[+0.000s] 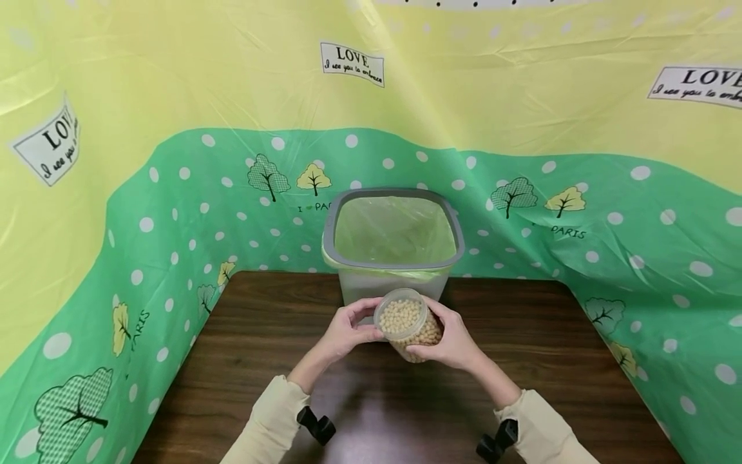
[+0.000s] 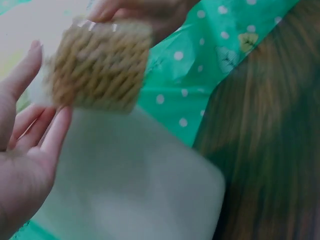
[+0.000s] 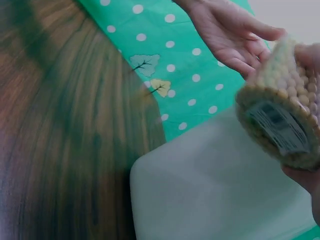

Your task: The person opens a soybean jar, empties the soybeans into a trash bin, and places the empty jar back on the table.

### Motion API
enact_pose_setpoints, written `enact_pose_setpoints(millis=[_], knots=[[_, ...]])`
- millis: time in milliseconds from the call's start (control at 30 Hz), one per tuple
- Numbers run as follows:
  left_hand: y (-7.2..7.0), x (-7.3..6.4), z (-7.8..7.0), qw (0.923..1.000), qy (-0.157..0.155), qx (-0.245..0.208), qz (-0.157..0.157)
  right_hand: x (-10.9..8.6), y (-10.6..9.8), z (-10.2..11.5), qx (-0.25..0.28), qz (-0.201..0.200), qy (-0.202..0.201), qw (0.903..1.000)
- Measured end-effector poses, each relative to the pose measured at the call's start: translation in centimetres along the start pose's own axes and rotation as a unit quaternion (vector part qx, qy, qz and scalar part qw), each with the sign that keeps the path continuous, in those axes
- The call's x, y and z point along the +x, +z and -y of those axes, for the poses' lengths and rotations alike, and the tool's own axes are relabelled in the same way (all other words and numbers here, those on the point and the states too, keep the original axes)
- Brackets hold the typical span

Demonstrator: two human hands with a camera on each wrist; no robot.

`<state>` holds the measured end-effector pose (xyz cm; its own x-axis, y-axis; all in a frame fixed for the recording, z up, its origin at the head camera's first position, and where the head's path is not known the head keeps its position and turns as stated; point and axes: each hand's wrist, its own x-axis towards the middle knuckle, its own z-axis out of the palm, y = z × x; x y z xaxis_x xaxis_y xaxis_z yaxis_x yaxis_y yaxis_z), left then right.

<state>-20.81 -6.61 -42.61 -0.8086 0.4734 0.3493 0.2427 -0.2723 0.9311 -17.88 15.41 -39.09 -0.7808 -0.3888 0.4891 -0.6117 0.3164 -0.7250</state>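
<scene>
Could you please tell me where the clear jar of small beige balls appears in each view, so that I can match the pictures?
Head: the jar is low, slightly right of centre.
Left wrist: the jar is at upper left, blurred.
Right wrist: the jar is at the right edge, labelled base visible.
Shared landmark: the green dotted cloth.

Dark wood-grain table [image 1: 522, 361], pale gray-rimmed bin [image 1: 359, 287] standing toward far edge
</scene>
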Motion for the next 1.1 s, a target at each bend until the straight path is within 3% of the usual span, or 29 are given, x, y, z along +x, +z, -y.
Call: enact_pose_setpoints(millis=[133,233,333,467,567,767,867,967,1100], knots=[[1.1,-0.2,-0.2,0.9975,-0.003,0.012,-0.07,0.0,0.7,0.3,-0.062,-0.059,-0.01,0.9963],[1.1,-0.3,-0.4,0.9964,-0.006,0.023,-0.081,-0.1,0.8,0.2,-0.055,-0.063,-0.001,0.9965],[0.3,-0.5,-0.3,0.9986,-0.007,0.021,-0.047,-0.2,0.3,-0.4,-0.004,-0.016,0.014,0.9998],[-0.5,-0.7,0.0,0.9997,-0.008,-0.004,0.024,-0.6,-0.2,-2.4,0.064,0.065,0.02,0.9956],[-0.2,-0.8,0.1,0.9993,0.001,-0.019,0.032,-0.6,-0.2,-2.1,0.062,0.073,0.003,0.9954],[1.6,-1.0,-0.3,0.9966,0.015,0.002,-0.081,0.0,0.1,0.6,-0.049,-0.013,-0.037,0.9981],[2.0,-1.0,-0.7,0.9945,0.002,0.019,-0.103,0.2,0.0,0.7,-0.057,-0.023,-0.025,0.9978],[1.5,-0.8,-1.1,0.9967,-0.012,0.022,-0.078,0.1,-0.4,0.2,-0.015,0.003,-0.005,0.9999],[0.3,-0.6,-1.4,0.9992,-0.031,0.024,-0.011,-0.1,-0.7,-1.4,0.043,0.05,0.014,0.9977]])
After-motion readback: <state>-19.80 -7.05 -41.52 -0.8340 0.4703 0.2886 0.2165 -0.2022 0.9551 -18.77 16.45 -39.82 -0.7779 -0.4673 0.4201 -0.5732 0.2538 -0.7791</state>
